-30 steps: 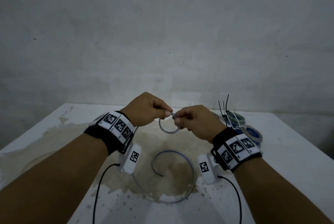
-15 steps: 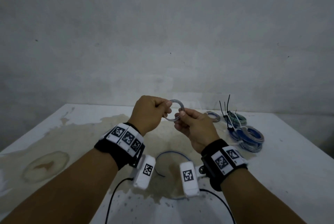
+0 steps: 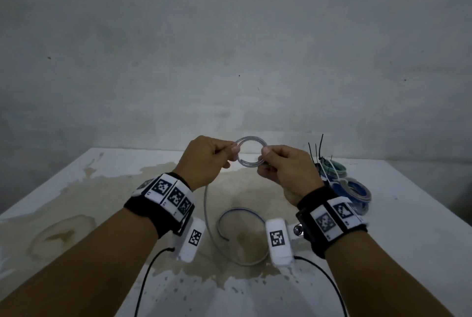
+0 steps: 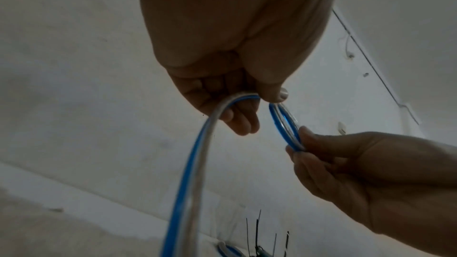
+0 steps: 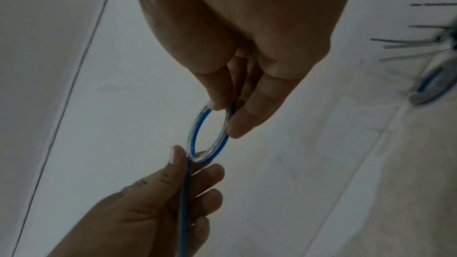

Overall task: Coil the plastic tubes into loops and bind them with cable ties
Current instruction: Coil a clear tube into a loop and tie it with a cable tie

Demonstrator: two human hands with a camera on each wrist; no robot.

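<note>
Standing over the stained white bench [image 3: 398, 217], we hold a clear tube with a blue stripe [image 3: 250, 153] above it, wound into a small upright ring, roughly two turns, facing us. Its free tail [image 3: 208, 217] drops from our left hand to the bench and curls round there. Our left hand [image 3: 204, 160] pinches the ring's left side, fingers curled; our right hand [image 3: 286, 171] pinches the right side between thumb and fingertips. Bound coils [image 3: 355, 189] with black cable ties [image 3: 316, 149] lie at far right.
</note>
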